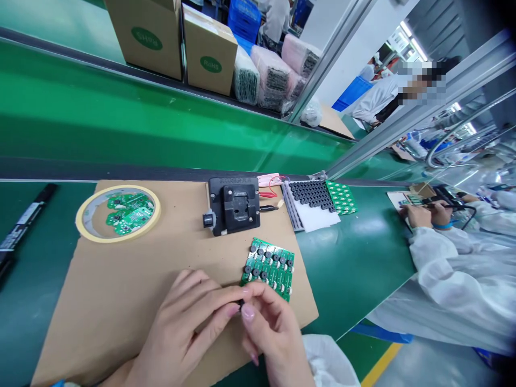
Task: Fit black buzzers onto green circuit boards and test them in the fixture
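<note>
My left hand [193,322] and my right hand [270,328] meet fingertip to fingertip over the cardboard sheet [133,301]. Pinched between them is a small black buzzer [241,303], mostly hidden by the fingers. Just beyond my right hand lies a green circuit board panel [278,277], with round black buzzers seated in its upper row and part of the lower one. My right fingers cover the panel's near edge. Further back sits a black test fixture [235,205] with a knob on its left side, and red and black leads to its right.
A tape roll [158,215] encircles several small green boards [131,212]. A black marker [26,226] lies at left. Behind on the right are a tray of black buzzers [310,194] and another green panel [342,198]. A co-worker's hands [419,216] work further right. Cardboard boxes [209,59] stand on the ledge.
</note>
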Motion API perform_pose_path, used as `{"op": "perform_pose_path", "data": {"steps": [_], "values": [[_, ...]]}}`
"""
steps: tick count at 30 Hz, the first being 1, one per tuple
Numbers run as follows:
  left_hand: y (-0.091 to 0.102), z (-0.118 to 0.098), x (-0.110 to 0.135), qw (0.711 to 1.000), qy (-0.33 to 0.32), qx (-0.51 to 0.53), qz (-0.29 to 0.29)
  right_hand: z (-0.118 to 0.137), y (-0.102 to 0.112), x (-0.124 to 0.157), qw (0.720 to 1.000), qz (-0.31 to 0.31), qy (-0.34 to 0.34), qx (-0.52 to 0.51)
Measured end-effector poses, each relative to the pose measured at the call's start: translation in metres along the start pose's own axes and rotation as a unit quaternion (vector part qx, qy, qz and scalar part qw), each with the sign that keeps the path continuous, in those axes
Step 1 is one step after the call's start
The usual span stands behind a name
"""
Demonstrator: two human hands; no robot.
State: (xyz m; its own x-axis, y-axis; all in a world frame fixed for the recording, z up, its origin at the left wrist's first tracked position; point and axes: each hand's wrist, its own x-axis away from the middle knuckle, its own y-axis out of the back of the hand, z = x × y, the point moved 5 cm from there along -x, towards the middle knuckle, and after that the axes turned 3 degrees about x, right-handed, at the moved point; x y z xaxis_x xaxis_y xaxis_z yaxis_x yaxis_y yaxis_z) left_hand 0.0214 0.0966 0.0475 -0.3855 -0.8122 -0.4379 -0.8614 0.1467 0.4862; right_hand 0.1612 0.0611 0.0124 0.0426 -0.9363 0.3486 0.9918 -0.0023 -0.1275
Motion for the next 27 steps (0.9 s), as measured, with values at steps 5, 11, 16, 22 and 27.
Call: {"op": "perform_pose_path", "data": {"steps": [5,11,16,22,27], "values": [[-0.020,0.003,0.006,0.995,-0.008,-0.074,0.073,0.025,0.066,-0.002,0.915,-0.145,0.157,0.343],[-0.026,0.009,0.006,0.990,-0.010,-0.100,0.102,0.024,0.076,-0.009,0.841,-0.103,0.166,0.504],[-0.024,0.007,0.006,0.989,-0.005,-0.096,0.109,0.026,0.068,-0.008,0.813,-0.108,0.167,0.547],[-0.025,0.008,0.007,0.989,-0.004,-0.096,0.108,0.028,0.066,-0.007,0.808,-0.117,0.165,0.554],[-0.026,0.009,0.009,0.989,-0.002,-0.097,0.112,0.029,0.067,-0.007,0.808,-0.114,0.165,0.554]]}}
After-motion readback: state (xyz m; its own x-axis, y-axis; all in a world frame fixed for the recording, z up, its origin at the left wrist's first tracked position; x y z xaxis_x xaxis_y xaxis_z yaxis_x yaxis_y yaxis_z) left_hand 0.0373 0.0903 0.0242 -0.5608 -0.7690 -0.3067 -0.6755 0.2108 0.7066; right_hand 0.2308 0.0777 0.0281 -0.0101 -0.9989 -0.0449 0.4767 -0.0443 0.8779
